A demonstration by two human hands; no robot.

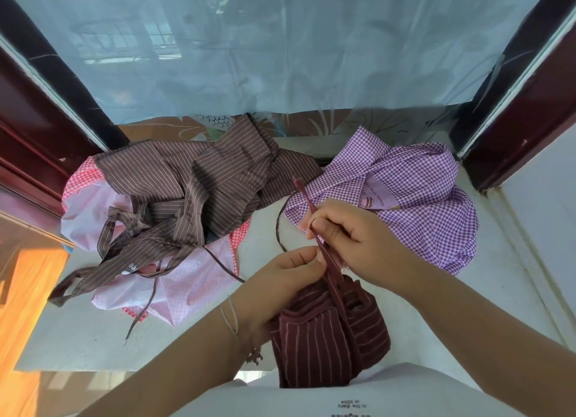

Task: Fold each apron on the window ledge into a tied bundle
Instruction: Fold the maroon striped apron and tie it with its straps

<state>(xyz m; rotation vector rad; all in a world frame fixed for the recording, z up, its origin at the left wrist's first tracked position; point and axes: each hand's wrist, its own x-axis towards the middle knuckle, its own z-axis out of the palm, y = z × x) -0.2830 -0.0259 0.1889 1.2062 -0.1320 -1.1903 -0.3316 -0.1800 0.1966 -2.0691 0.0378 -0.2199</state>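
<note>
Maroon apron (327, 338): dark red cloth with thin pale stripes, folded into a thick bundle at the near edge of the ledge (265, 229), right in front of the person's body and between their two forearms.
Strap (314, 226): a narrow maroon tie rises from the bundle, runs up between both hands and ends in a frayed tip that points away from the person.
Left hand (286, 276): fingers curled, pinching the strap low down, just above the bundle; thin thread bracelets circle the wrist.
Right hand (339, 229): fingers curled round the strap higher up, pulling it taut, with the tip sticking out past the knuckles.
Brown apron (193, 185): brown with fine pale stripes, unfolded and crumpled in a heap on the left half of the ledge, its long ties trailing toward the near edge.
Pink apron (187, 279): pale pink cloth with red-check trim, lying spread under the brown apron.
Purple apron (414, 198): purple and white check, loosely heaped on the right half of the ledge, just beyond the right hand, with a small printed patch showing.
Curtain (280, 42): sheer pale blue, hanging across the window behind the aprons.
Frame (530, 104): dark red wood on both sides of the ledge.
</note>
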